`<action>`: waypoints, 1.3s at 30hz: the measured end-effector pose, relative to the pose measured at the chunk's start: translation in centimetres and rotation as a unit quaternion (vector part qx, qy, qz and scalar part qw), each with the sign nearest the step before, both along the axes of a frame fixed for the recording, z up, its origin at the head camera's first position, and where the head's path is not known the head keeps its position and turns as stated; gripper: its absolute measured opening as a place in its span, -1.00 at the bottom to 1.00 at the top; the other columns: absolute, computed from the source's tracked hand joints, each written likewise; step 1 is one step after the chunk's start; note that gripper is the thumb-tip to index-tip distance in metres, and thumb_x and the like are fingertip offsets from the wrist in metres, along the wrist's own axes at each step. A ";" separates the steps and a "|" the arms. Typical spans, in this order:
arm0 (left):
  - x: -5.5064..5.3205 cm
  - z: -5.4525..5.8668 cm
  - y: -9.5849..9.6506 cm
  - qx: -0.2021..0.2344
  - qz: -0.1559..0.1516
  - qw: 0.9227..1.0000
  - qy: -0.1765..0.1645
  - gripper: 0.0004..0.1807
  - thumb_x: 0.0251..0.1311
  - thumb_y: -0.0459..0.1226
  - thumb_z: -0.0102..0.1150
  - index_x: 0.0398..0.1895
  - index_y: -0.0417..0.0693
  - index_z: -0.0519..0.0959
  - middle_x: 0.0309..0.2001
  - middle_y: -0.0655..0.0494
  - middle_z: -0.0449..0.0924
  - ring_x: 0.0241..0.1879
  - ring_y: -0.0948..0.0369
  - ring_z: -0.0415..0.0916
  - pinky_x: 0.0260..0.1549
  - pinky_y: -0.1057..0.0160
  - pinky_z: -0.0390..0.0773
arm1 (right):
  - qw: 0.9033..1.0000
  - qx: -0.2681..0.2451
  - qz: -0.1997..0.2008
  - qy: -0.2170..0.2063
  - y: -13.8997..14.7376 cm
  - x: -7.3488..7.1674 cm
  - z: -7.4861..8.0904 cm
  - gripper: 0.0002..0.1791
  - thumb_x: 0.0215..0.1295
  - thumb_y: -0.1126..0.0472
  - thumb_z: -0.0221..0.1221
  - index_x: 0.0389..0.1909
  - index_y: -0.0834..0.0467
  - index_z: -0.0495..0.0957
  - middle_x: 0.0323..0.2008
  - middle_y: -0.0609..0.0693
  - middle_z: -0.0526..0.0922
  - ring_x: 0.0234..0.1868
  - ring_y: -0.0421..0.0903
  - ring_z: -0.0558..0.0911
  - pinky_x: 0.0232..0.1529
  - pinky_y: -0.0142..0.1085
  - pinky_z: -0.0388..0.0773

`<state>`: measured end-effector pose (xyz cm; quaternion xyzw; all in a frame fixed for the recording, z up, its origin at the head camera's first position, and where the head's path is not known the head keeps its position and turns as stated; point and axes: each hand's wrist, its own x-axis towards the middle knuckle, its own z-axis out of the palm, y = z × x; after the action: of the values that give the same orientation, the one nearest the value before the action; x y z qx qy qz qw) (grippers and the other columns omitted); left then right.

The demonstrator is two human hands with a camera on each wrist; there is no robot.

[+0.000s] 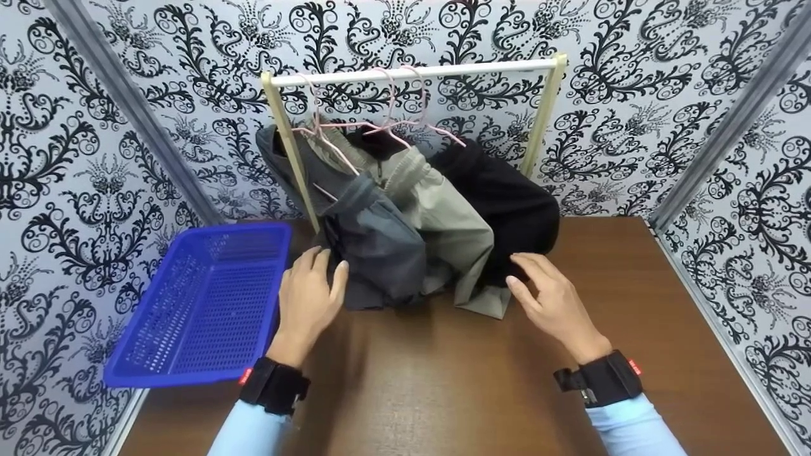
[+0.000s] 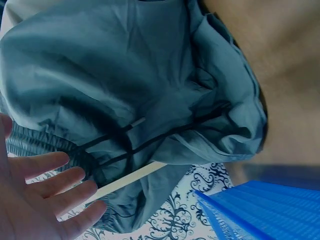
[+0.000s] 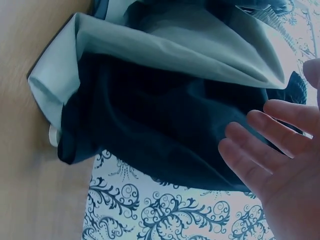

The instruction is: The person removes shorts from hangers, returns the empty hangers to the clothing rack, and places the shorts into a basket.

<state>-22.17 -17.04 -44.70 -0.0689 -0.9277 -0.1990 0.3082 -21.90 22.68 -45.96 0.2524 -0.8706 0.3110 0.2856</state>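
Observation:
Three garments with elastic waistbands hang on pink hangers (image 1: pixel 391 101) from a small rack's white rail (image 1: pixel 481 67). Leftmost are dark grey pants (image 1: pixel 380 247), with drawstrings showing in the left wrist view. Light grey-green pants (image 1: pixel 453 218) hang in the middle and black pants (image 1: pixel 516 202) on the right. My left hand (image 1: pixel 310 294) is in front of the dark grey pants, fingers spread and holding nothing. Near the lower edge of the black pants, my right hand (image 1: pixel 551 304) is also empty, its fingers loosely extended.
A blue plastic basket (image 1: pixel 279 266) with perforated sides stands left of the rack on the brown table (image 1: pixel 405 386). Patterned panels (image 1: pixel 716 158) enclose the table at the back and sides. The rack's wooden posts (image 1: pixel 543 120) rise at both ends of the rail.

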 end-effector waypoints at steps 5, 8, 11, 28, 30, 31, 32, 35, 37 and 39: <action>-0.5 0.7 0.6 -0.002 -0.005 1.000 0.014 -0.48 0.46 -0.02 0.08 0.11 -0.33 0.64 0.10 -0.26 0.63 0.07 -0.24 0.59 -0.05 -0.23 0.54 | 1.000 -0.025 0.009 0.006 -0.7 0.0 -0.2 -0.61 0.36 0.33 0.29 0.17 0.36 0.61 0.11 0.21 0.65 0.13 0.14 0.65 0.17 -0.15 0.47; -0.8 1.2 0.9 -0.003 -0.006 1.000 0.015 -0.48 0.46 -0.02 0.08 0.11 -0.33 0.64 0.08 -0.25 0.63 0.05 -0.23 0.60 -0.06 -0.23 0.54 | 0.999 -0.039 0.015 0.017 -1.2 0.0 -0.3 -0.62 0.33 0.36 0.30 0.15 0.37 0.62 0.08 0.22 0.66 0.11 0.14 0.66 0.18 -0.19 0.48; -1.0 1.6 1.1 -0.006 -0.010 1.000 0.021 -0.49 0.46 -0.03 0.08 0.10 -0.33 0.64 0.07 -0.25 0.64 0.02 -0.23 0.61 -0.08 -0.23 0.55 | 0.998 -0.047 0.021 0.024 -1.6 -0.1 -0.5 -0.62 0.31 0.38 0.29 0.14 0.37 0.62 0.07 0.20 0.67 0.09 0.13 0.67 0.16 -0.22 0.51; -2.2 3.7 2.6 0.011 -0.014 0.999 0.038 -0.49 0.48 -0.01 0.03 0.06 -0.30 0.66 -0.01 -0.26 0.65 -0.10 -0.26 0.63 -0.14 -0.24 0.57 | 0.994 -0.097 0.057 0.016 -3.6 0.2 -1.3 -0.63 0.29 0.46 0.27 0.12 0.36 0.63 0.04 0.16 0.69 -0.13 0.03 0.68 -0.13 -0.44 0.58; -2.3 4.0 2.8 0.015 -0.012 0.999 0.034 -0.48 0.49 0.00 0.02 0.07 -0.30 0.65 -0.01 -0.26 0.65 -0.09 -0.26 0.63 -0.12 -0.24 0.56 | 0.992 -0.105 0.066 0.019 -3.9 0.2 -1.3 -0.63 0.28 0.48 0.26 0.12 0.36 0.63 0.03 0.17 0.69 -0.12 0.10 0.69 -0.08 -0.44 0.59; -2.4 4.2 2.9 0.017 -0.011 0.999 0.033 -0.48 0.49 0.00 0.01 0.07 -0.30 0.65 -0.01 -0.26 0.65 -0.08 -0.26 0.62 -0.11 -0.24 0.56 | 0.991 -0.108 0.070 0.022 -4.1 0.2 -1.4 -0.62 0.28 0.49 0.26 0.12 0.36 0.63 0.03 0.18 0.69 -0.11 0.12 0.69 -0.06 -0.42 0.59; -2.4 4.4 3.0 0.019 -0.009 0.999 0.031 -0.48 0.49 0.01 0.01 0.06 -0.30 0.65 -0.02 -0.26 0.65 -0.08 -0.26 0.62 -0.11 -0.24 0.56 | 0.991 -0.111 0.074 0.022 -4.3 0.2 -1.4 -0.62 0.28 0.49 0.26 0.12 0.36 0.63 0.03 0.19 0.69 -0.10 0.15 0.69 -0.03 -0.44 0.58; -2.6 4.9 3.3 0.026 -0.006 0.999 0.030 -0.47 0.50 0.02 -0.01 0.03 -0.29 0.66 -0.04 -0.25 0.65 -0.09 -0.25 0.62 -0.11 -0.22 0.56 | 0.990 -0.115 0.079 0.023 -4.7 0.2 -1.4 -0.62 0.27 0.50 0.25 0.13 0.35 0.63 0.03 0.19 0.69 -0.08 0.15 0.69 0.01 -0.48 0.55; -2.8 5.2 3.5 0.029 -0.003 0.999 0.032 -0.47 0.50 0.03 -0.01 -0.01 -0.30 0.67 -0.08 -0.24 0.66 -0.11 -0.25 0.62 -0.14 -0.22 0.56 | 0.990 -0.116 0.080 0.022 -5.0 0.2 -1.4 -0.62 0.27 0.50 0.26 0.13 0.35 0.63 0.03 0.19 0.69 -0.08 0.12 0.69 -0.01 -0.43 0.57; -3.1 5.4 3.7 0.030 0.001 0.999 0.035 -0.46 0.49 0.05 -0.02 -0.09 -0.30 0.67 -0.13 -0.23 0.65 -0.15 -0.25 0.62 -0.18 -0.22 0.57 | 0.990 -0.117 0.080 0.019 -5.2 0.3 -1.4 -0.62 0.28 0.49 0.26 0.13 0.34 0.64 0.03 0.18 0.69 -0.09 0.09 0.69 -0.03 -0.38 0.59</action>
<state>-25.23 -13.32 -39.28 -0.0659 -0.9100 -0.2241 0.3425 -21.61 17.44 -47.37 0.2916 -0.7998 0.4276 0.3040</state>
